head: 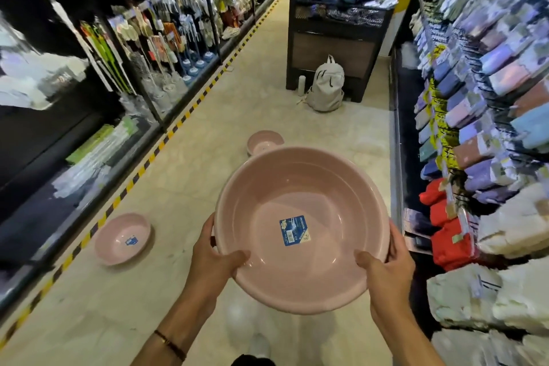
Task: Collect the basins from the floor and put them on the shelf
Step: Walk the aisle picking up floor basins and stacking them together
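Nearest the camera, above the tiled floor point(184, 187), a large pink basin point(300, 187) is held level and mouth-up between both hands. On the near-left rim the left hand point(212, 258) grips with its thumb hooked inside the bowl and its fingers curled round the outer wall. The right hand point(386, 264) mirrors this on the near-right rim, thumb inside and fingers wrapped outside. Both forearms reach forward with the wrists roughly level. The basin looks like thin moulded plastic: light, stiffest at the rolled rim, probably springy in the wall and smooth enough to slip. The rim, taken at opposite sides, is therefore the sensible hold. A blue label point(294, 230) sits on its inner bottom. Further left, a second basin point(122, 239) lies on the floor just beside the striped tape point(139, 171). Beyond the held rim, and partly hidden by it, a third basin point(264, 142) rests on the floor. Far off, a grey backpack point(325, 85) leans against a dark display bin point(332, 47)
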Motion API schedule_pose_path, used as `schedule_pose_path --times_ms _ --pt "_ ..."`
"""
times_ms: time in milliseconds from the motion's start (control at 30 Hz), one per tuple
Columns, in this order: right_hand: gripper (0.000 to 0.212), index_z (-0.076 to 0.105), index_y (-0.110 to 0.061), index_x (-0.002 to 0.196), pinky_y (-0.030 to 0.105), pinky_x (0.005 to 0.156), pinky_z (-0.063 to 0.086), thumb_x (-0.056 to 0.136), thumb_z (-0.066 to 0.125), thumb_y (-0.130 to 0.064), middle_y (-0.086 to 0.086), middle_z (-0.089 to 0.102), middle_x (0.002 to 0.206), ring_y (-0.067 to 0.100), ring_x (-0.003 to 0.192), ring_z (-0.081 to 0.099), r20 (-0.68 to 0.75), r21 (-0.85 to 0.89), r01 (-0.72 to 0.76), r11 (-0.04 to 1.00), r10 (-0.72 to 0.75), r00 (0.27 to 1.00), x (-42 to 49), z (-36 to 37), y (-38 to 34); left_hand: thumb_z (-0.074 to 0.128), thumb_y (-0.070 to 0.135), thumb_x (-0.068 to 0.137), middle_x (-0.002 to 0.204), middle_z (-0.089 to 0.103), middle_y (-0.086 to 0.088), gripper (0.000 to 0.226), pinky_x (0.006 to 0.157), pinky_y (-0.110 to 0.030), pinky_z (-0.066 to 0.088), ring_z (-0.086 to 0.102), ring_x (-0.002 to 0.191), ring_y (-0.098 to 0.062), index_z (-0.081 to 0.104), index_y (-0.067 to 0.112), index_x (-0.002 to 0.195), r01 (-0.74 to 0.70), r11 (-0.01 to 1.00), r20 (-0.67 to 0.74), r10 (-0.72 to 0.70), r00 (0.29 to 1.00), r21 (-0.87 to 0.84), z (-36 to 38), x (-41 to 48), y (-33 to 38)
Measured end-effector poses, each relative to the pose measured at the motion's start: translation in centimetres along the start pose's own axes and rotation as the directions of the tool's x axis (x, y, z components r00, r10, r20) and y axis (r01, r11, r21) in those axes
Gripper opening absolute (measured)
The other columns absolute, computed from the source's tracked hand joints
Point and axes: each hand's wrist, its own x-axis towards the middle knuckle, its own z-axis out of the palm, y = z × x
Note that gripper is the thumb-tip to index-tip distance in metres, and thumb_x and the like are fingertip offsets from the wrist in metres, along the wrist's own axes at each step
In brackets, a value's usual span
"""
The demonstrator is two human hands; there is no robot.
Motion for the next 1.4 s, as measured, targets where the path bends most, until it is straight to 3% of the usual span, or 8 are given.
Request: schedule_pose_path --times_ms 233,433,633,733,933,1067,1200,1400 --pt "0.103 0.071 -0.067 0.114 0.032 0.080 0.061 0.070 0.069 0.027 -0.022 0.079 0.113 0.000 0.096 0.076 0.030 -0.015 0.050 0.999 -0.050 0.998 2.1 7.0 0.9 0.080 -0.013 0.075 0.119 0.071 0.003 0.092 0.060 -0.029 0.062 0.070 0.108 -0.024 0.055 0.046 0.141 -0.010 1.000 -0.033 0.009 0.999 -0.025 -4.0 5.6 0.3" --pt "0.098 0.069 -0.061 0.126 0.017 0.075 0.063 0.075 0.069 0.024 -0.019 0.078 0.120 0.003 0.103 0.075 0.117 -0.036 0.062 0.997 -0.057 0.992 4.9 10.5 0.6 0.080 -0.011 0.075 0.121 0.068 0.003 0.095 0.059 -0.025 0.062 0.069 0.108 -0.020 0.052 0.044 0.147 -0.006 0.999 -0.066 0.004 0.998 -0.040 -5.2 9.6 0.8" --pt "0.089 0.066 -0.049 0.140 0.039 0.095 0.058 0.083 0.068 0.019 -0.013 0.074 0.135 0.008 0.117 0.072 0.206 -0.035 0.033 0.999 -0.025 0.978 11.0 14.3 1.2 0.080 -0.010 0.072 0.109 0.073 0.015 0.094 0.063 -0.020 0.059 0.069 0.100 -0.004 0.056 0.055 0.136 -0.003 1.000 -0.136 0.000 0.991 -0.021 -4.7 14.8 1.8" --pt "0.090 0.065 -0.044 0.143 0.039 0.095 0.058 0.082 0.069 0.022 -0.013 0.074 0.135 0.007 0.117 0.072 0.247 -0.056 0.022 0.998 -0.007 0.969 15.0 16.8 1.8 0.079 0.004 0.063 0.106 0.072 0.028 0.091 0.066 -0.021 0.061 0.069 0.097 0.005 0.057 0.072 0.118 0.008 1.000 -0.180 -0.012 0.984 -0.023 -4.0 17.8 2.2" --pt "0.088 0.061 -0.041 0.146 0.042 0.094 0.059 0.073 0.070 0.008 -0.010 0.074 0.131 0.014 0.116 0.072 0.316 -0.115 -0.038 0.993 0.073 0.946 24.8 21.5 2.3 0.083 0.003 0.072 0.119 0.071 0.027 0.093 0.076 -0.024 0.063 0.069 0.109 0.002 0.056 0.075 0.123 0.021 0.999 -0.262 -0.031 0.965 -0.044 -0.3 24.6 2.1" --pt "0.086 0.062 -0.040 0.138 0.048 0.088 0.063 0.061 0.059 -0.001 -0.007 0.073 0.119 0.025 0.109 0.070 0.334 -0.193 -0.072 0.979 0.134 0.933 30.6 24.9 2.7 0.081 0.001 0.080 0.131 0.069 0.023 0.090 0.091 -0.034 0.063 0.067 0.121 -0.004 0.053 0.063 0.138 0.065 0.996 -0.308 -0.079 0.948 -0.053 2.4 29.4 1.7" --pt "0.090 0.058 -0.037 0.142 0.051 0.096 0.061 0.058 0.059 -0.002 -0.001 0.069 0.130 0.029 0.120 0.067 0.338 -0.262 -0.106 0.959 0.194 0.921 35.0 28.0 4.3 0.082 0.008 0.078 0.135 0.067 0.021 0.089 0.104 -0.044 0.058 0.065 0.127 -0.009 0.049 0.049 0.149 0.113 0.992 -0.329 -0.125 0.936 -0.053 3.3 34.6 0.5" --pt "0.095 0.053 -0.039 0.147 0.042 0.095 0.060 0.058 0.060 -0.006 -0.008 0.064 0.137 0.013 0.122 0.065 0.349 -0.353 -0.147 0.924 0.275 0.896 38.5 31.7 8.8 0.078 0.009 0.079 0.140 0.065 0.017 0.088 0.110 -0.051 0.054 0.064 0.129 -0.009 0.045 0.039 0.155 0.169 0.985 -0.317 -0.168 0.933 -0.023 2.9 40.7 -4.2"
